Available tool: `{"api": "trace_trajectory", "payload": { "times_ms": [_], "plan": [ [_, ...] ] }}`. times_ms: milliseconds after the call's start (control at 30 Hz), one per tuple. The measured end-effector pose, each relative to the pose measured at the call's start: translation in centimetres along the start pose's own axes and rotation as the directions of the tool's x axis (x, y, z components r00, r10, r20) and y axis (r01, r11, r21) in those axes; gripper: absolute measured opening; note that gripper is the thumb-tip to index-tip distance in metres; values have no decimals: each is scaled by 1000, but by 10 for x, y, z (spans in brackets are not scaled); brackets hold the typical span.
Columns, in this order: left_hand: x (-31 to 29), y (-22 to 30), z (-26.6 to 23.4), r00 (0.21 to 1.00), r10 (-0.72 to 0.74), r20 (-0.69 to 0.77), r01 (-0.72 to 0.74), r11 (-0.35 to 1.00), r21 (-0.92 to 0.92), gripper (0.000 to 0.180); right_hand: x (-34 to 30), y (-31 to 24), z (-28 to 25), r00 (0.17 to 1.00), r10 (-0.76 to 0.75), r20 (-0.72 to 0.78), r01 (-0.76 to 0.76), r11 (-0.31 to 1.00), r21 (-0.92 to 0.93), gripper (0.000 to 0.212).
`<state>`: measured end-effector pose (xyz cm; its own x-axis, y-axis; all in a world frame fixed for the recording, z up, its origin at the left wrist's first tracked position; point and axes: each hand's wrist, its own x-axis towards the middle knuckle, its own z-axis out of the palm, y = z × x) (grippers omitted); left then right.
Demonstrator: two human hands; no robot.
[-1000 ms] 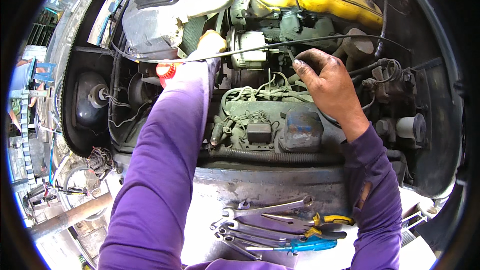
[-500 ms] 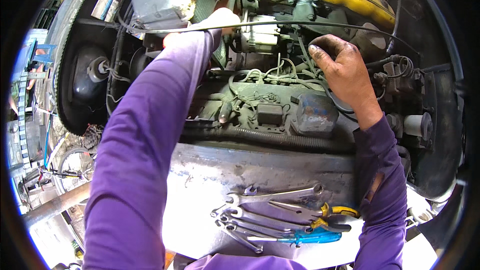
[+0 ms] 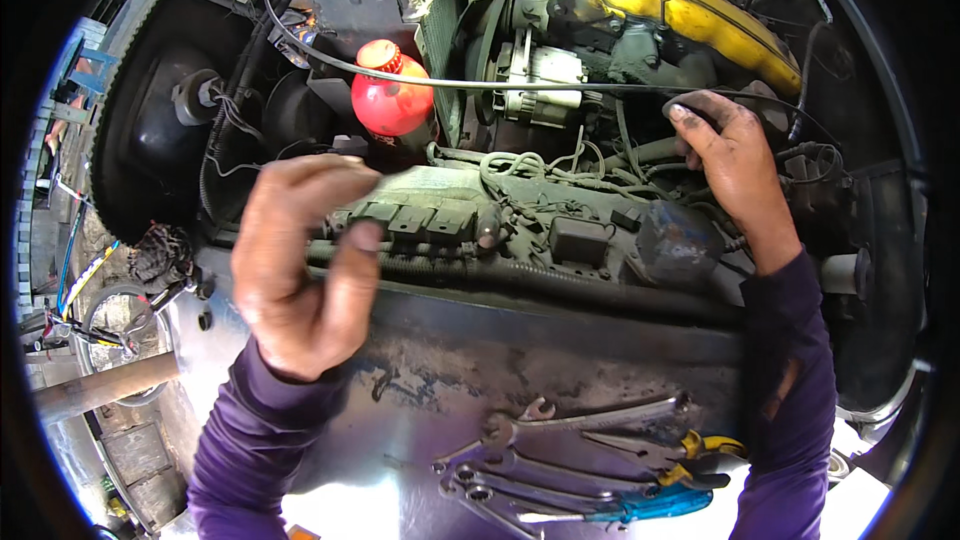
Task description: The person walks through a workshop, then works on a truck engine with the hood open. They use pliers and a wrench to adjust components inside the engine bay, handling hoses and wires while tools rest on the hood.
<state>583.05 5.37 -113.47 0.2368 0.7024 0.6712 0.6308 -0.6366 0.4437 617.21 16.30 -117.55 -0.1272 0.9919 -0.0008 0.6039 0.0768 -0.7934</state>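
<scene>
My left hand (image 3: 305,265), slightly blurred, is over the near left edge of the engine bay. Its thumb stands apart from the bent fingers, and nothing shows between them. My right hand (image 3: 738,165) is over the right side of the engine, with thumb and fingers curled together; whatever they hold, if anything, is hidden. A long thin black cable (image 3: 480,85) arches across the bay and passes at my right fingertips; I cannot tell whether they touch it. Beyond my left hand stands a red round bottle with a ribbed cap (image 3: 392,95). A silvery alternator (image 3: 545,80) sits between the hands, farther back.
Several wrenches (image 3: 590,418), yellow-handled pliers (image 3: 700,445) and a blue-handled screwdriver (image 3: 650,505) lie on the metal panel (image 3: 420,380) nearest me. A yellow engine cover (image 3: 690,10) is at the back right. Wiring (image 3: 560,175) and a ribbed hose (image 3: 480,268) cross the bay.
My left hand has drawn back from deep in the bay toward me, uncovering the red bottle. My right hand stays over the engine's right side, its fingers curled. The view has shifted slightly.
</scene>
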Motion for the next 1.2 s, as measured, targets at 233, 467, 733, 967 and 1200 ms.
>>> {"api": "trace_trajectory", "payload": {
  "times_ms": [233, 467, 733, 967, 1200],
  "plan": [
    [-20, -16, -3, 969, -156, 191, 165, 986, -31, 17, -6, 2, 8, 1000, -21, 17, 20, 998, 57, 27],
    [-28, -28, -30, 968, -200, 152, 225, 958, -175, 12, -8, 2, 8, 999, 36, -6, -36, 997, 62, 25],
    [-38, -52, -47, 963, -163, 213, 200, 965, -169, 16, -7, 5, 11, 997, 70, -19, -69, 995, 78, 26],
    [-39, -45, -45, 955, -181, 237, 212, 971, -112, 16, -7, 4, 11, 1000, 24, -12, -23, 997, 74, 27],
    [-36, -41, -44, 956, -113, 272, 157, 977, -144, 14, -9, 2, 12, 1000, 21, -15, -20, 997, 75, 26]
  ]
}}
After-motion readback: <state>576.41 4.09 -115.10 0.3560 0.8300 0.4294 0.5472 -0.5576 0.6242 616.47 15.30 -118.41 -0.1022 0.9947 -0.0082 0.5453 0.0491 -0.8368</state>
